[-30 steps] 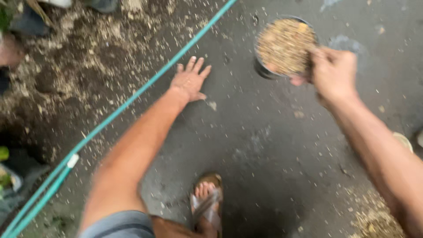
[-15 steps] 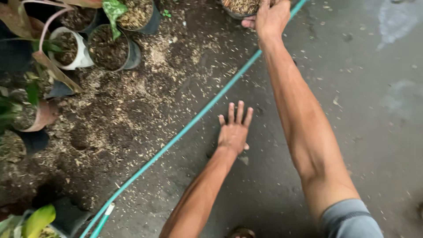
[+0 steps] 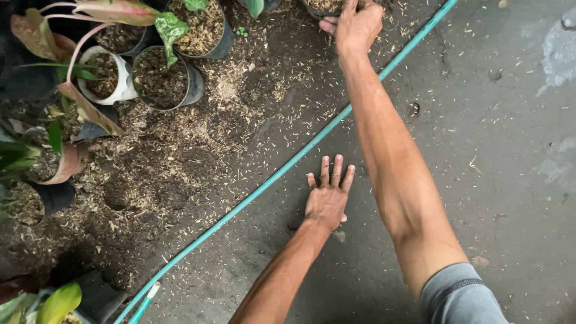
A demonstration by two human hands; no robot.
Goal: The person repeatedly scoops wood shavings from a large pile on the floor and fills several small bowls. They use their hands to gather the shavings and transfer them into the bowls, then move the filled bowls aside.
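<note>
Right hand is stretched far forward to the top edge of view, fingers curled over the near rim of a black pot filled with husk-and-soil mix. Only a sliver of the pot shows, the rest is cut off by the frame. It sits past the green hose, on the husk-strewn soil patch.

Left hand lies flat, palm down on the concrete floor, fingers spread and straight, holding nothing. It sits just on the near side of the hose, not touching it, and looks like it's propping the body.

Handling, my read:
- thin plastic nursery pot, wall likely flexes when pinched
- full of loose mix, so moderately heavy for its size, and top-heavy if tilted
- fill is dry and crumbly, and will spill over the rim on any tilt
- a rim pinch works for dragging; for lifting, better a grip lower on the wall or under the base

Nearby to the left: two more black pots with soil, a white pot, and broad pink-green leaves.
</note>
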